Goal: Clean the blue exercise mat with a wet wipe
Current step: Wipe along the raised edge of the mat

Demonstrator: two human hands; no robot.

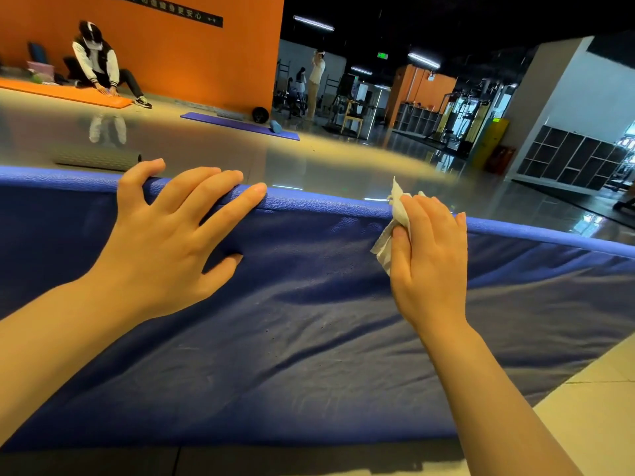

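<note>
Blue mat (309, 321), one wipe (395, 214), two hands (165, 242) (429, 255)

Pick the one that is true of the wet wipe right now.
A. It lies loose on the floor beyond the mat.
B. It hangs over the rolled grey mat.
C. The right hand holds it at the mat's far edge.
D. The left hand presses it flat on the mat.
C: the right hand grips the crumpled wet wipe against the far edge of the blue mat, while the left hand rests bare on that edge.

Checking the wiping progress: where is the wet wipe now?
Wet wipe is in the right hand, pressed on the blue mat's far edge, right of the left hand.
</note>
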